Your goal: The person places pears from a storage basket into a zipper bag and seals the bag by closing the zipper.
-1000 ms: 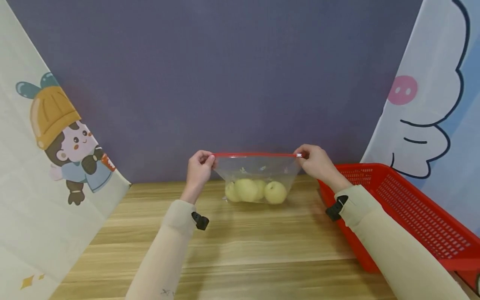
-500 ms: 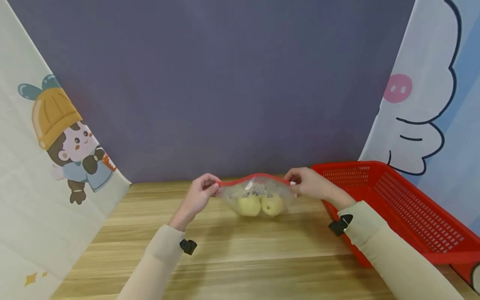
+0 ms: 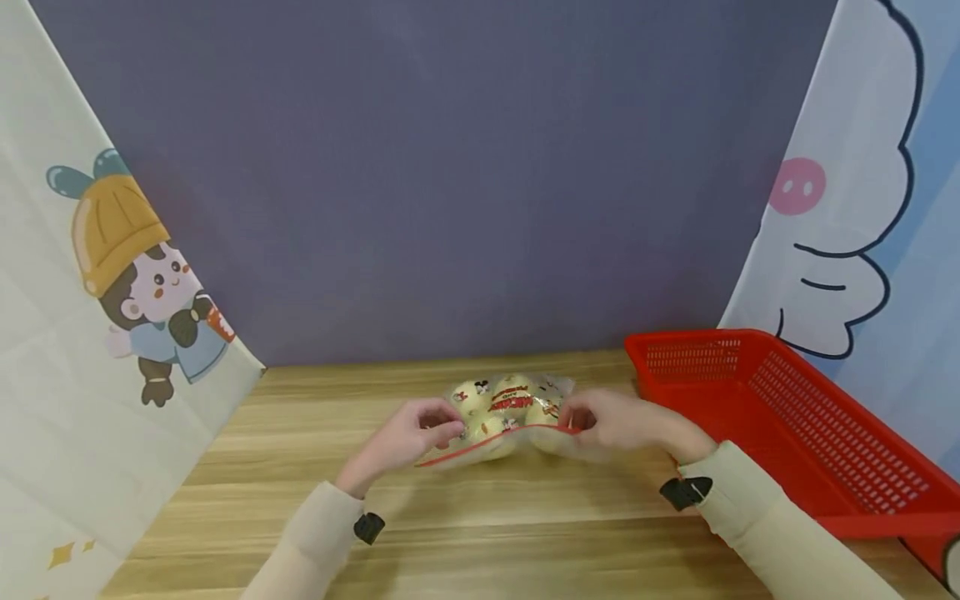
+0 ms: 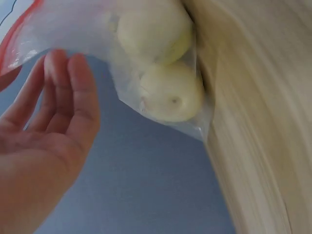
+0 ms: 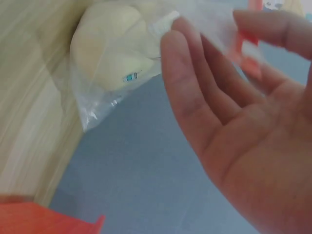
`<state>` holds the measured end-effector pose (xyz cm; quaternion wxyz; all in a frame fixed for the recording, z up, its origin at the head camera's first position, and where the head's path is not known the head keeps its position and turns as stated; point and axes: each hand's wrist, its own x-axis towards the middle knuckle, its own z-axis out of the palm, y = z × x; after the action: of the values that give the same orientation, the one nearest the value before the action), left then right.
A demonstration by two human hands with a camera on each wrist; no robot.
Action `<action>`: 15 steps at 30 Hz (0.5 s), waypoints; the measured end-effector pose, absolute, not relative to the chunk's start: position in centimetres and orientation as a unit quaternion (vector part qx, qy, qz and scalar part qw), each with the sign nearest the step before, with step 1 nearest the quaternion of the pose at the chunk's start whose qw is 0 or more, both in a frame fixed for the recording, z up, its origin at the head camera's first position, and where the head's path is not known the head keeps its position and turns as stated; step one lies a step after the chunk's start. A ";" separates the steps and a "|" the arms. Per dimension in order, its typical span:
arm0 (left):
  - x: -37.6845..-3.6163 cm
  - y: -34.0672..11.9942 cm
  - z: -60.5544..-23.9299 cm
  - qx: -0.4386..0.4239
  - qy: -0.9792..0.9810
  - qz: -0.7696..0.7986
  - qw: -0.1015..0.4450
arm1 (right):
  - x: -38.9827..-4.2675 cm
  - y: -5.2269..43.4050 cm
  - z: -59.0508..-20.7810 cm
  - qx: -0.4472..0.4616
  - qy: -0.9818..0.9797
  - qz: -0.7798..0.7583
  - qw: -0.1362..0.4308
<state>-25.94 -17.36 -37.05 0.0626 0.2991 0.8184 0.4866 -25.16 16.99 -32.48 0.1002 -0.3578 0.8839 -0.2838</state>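
A clear zip bag (image 3: 513, 398) with a red zip strip and red printed lettering lies on the wooden table, its strip turned towards me. Several pale yellow round fruits (image 4: 171, 92) are inside. My left hand (image 3: 408, 433) is over the bag's left end, thumb and fingers apart; the strip's end pokes out below it. At the bag's right end is my right hand (image 3: 611, 421), thumb and index spread around the red strip. In the right wrist view its other fingers (image 5: 187, 92) stretch out beside the film, slightly blurred.
A red slotted plastic basket (image 3: 780, 367) stands on the right, close to my right forearm. Behind the wooden table (image 3: 480, 542) hangs a plain grey-purple cloth (image 3: 465, 183). Cartoon-printed cloths (image 3: 45, 333) flank both sides.
The bag, earlier stretched upright between both hands, has sunk and folded towards me onto the table. Both hands have come down and nearer, and their pinch on the strip has loosened.
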 end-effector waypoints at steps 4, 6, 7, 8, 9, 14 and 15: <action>-25.3 -16.5 -37.7 0.322 0.830 0.446 0.092 | -24.0 16.4 -33.2 -0.378 0.874 -0.278 0.126; -25.0 -16.1 -38.0 0.328 0.834 0.430 0.106 | -23.4 16.3 -33.5 -0.378 0.877 -0.264 0.134; -24.8 -16.0 -38.0 0.332 0.835 0.424 0.112 | -23.1 16.2 -33.5 -0.377 0.880 -0.256 0.136; -24.7 -15.8 -38.1 0.333 0.835 0.422 0.117 | -22.8 16.2 -33.6 -0.374 0.882 -0.250 0.141; -24.5 -15.8 -38.1 0.335 0.835 0.420 0.118 | -22.6 16.2 -33.6 -0.370 0.883 -0.247 0.149; -24.0 -16.1 -37.5 0.326 0.853 0.398 0.089 | -22.4 16.5 -32.9 -0.344 0.884 -0.265 0.171; -23.9 -16.2 -37.3 0.324 0.859 0.389 0.076 | -22.6 16.6 -32.7 -0.340 0.886 -0.271 0.162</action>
<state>-23.88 -16.19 -37.27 0.0765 0.3238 0.8590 0.3891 -22.56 16.57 -32.70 0.1619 -0.3396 0.8860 -0.2710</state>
